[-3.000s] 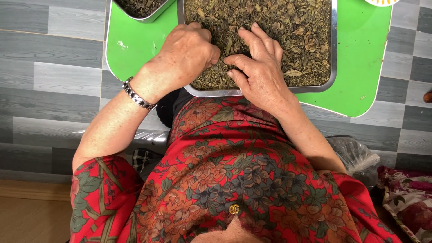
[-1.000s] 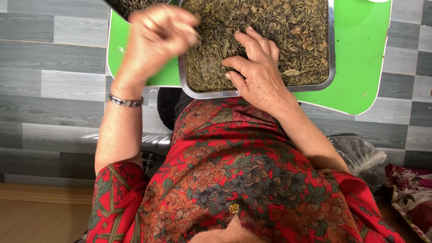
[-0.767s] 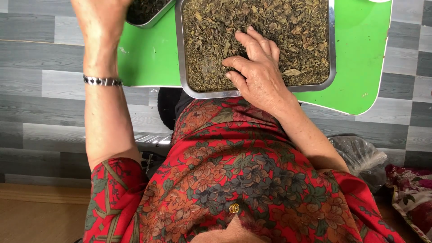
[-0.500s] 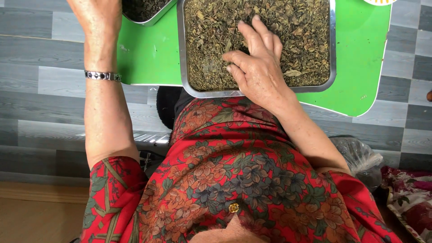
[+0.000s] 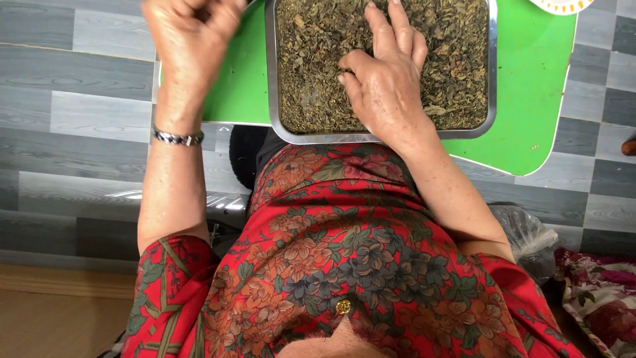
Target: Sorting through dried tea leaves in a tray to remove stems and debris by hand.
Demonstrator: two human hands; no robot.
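- Resting flat, the right hand (image 5: 387, 89) spreads its fingers (image 5: 381, 33) wide on coarse dried green-brown leaves (image 5: 311, 66) filling the rectangular steel tray (image 5: 271, 79).
- The tray sits on the glossy green table (image 5: 530, 99).
- The left hand (image 5: 189, 36) hovers beside the tray, its fingers curled; contents cannot be determined.

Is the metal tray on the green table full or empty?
Full: dried leaves cover the metal tray from rim to rim, with the right hand resting flat on them.
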